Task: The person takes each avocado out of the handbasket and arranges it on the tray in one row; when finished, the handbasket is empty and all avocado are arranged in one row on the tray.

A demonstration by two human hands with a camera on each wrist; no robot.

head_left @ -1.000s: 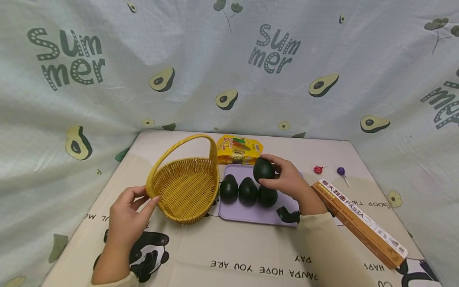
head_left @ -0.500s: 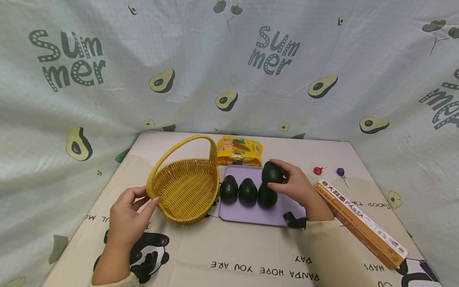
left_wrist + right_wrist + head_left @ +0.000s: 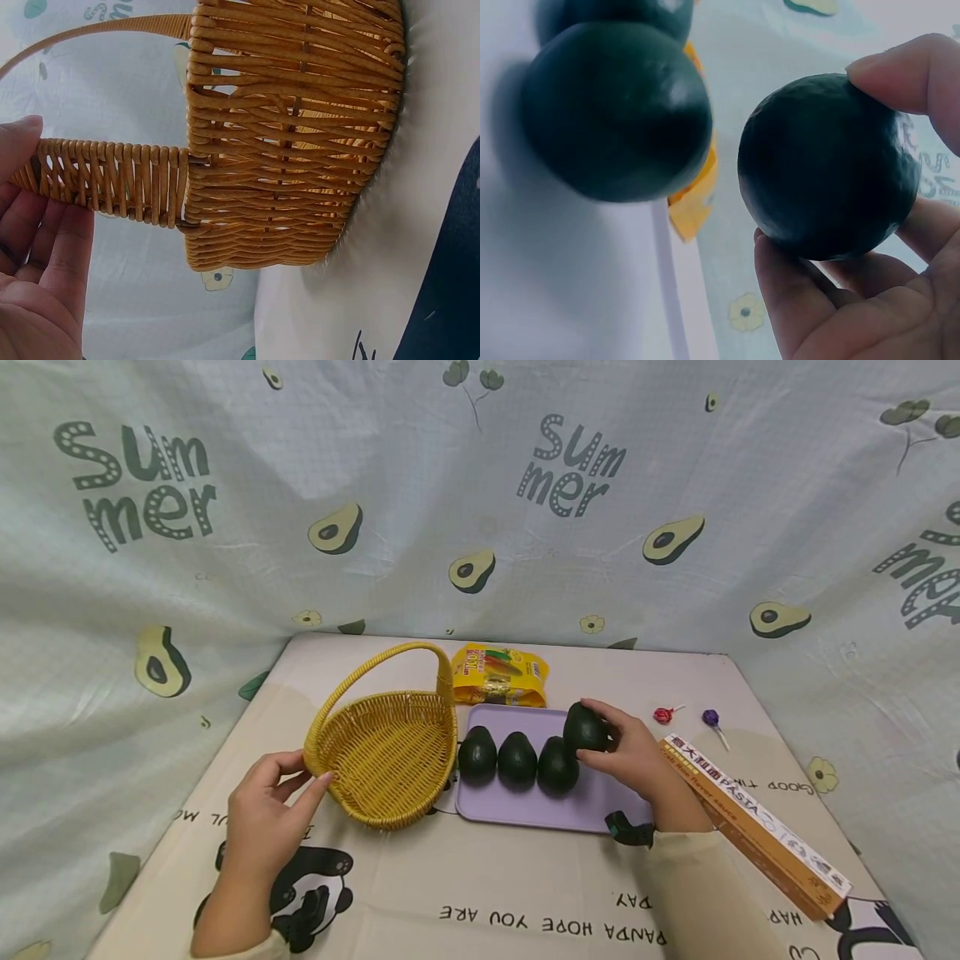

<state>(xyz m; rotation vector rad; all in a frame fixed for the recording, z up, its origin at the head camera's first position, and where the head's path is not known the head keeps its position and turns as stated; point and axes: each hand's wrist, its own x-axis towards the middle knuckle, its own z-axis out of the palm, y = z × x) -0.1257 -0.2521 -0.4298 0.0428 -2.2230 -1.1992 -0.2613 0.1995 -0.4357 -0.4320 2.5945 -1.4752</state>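
Observation:
My left hand (image 3: pixel 268 806) pinches the lower left end of the handle of a yellow wicker basket (image 3: pixel 386 760), which stands on the table with nothing inside. The left wrist view shows the thumb and fingers around the woven handle (image 3: pixel 112 180). In my right hand (image 3: pixel 633 756) is a dark green avocado (image 3: pixel 585 728), gripped between thumb and fingers above the right part of a lilac tray (image 3: pixel 525 814). Three more avocados lie in a row on that tray, the rightmost avocado (image 3: pixel 558 767) nearest the held one. In the right wrist view the held avocado (image 3: pixel 829 169) is apart from them.
Behind the tray lies a yellow snack bag (image 3: pixel 501 675). To the right are a red lollipop (image 3: pixel 663 716), a purple lollipop (image 3: pixel 711 718) and a long pasta box (image 3: pixel 757 827), close to the right forearm. A printed cloth (image 3: pixel 480 485) hangs behind the table.
My right hand has moved right and slightly toward me with the avocado, uncovering more of the third avocado on the tray. The left hand and basket have stayed in place.

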